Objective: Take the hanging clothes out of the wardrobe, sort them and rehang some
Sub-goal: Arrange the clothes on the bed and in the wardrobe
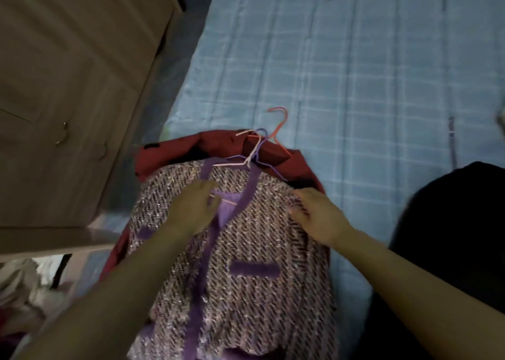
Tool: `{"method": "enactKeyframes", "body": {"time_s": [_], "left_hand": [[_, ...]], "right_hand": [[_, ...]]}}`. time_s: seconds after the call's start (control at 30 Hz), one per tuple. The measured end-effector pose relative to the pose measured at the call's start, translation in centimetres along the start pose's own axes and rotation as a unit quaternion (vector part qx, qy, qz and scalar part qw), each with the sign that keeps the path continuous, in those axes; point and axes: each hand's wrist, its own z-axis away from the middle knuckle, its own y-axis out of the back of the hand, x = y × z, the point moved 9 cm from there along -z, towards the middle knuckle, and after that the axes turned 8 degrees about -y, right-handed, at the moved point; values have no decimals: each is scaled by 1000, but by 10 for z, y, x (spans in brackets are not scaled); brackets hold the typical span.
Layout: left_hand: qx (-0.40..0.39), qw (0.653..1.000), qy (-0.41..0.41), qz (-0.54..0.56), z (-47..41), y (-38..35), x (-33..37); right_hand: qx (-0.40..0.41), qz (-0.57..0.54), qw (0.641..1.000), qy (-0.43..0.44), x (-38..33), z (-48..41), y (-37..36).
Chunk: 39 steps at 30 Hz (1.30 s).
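The left hand point(192, 209) lay flat on the front of the jacket point(254, 236), close to the neck. Its fingers were nearly straight and it held nothing. The right hand point(317, 217) was on the jacket's shoulder with its fingers bent down into the cloth. It seemed to pinch a bit of it, though the picture was blurry there. The jacket was bumpy and woolly, pink and dark with purple edges. It lay face up on a red coat point(218, 146) on the bed point(355, 72). A pink hanger point(252, 152) was inside it, with its hook poking out at the neck. A purple hanger point(262, 160) and an orange hanger point(281, 124) lay just beside that hook. The jacket looked thick and soft, so it would likely sag and fold if lifted by the cloth. The best place to take hold was probably the pink hook, or both shoulders at once. The wardrobe point(68, 72) stood to the left of the bed.
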Motion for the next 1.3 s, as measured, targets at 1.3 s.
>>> {"method": "enactKeyframes", "body": {"time_s": [1.3], "left_hand": [[134, 971, -194, 41, 143, 109, 116]], "right_hand": [[217, -181, 959, 25, -29, 211, 56]]}}
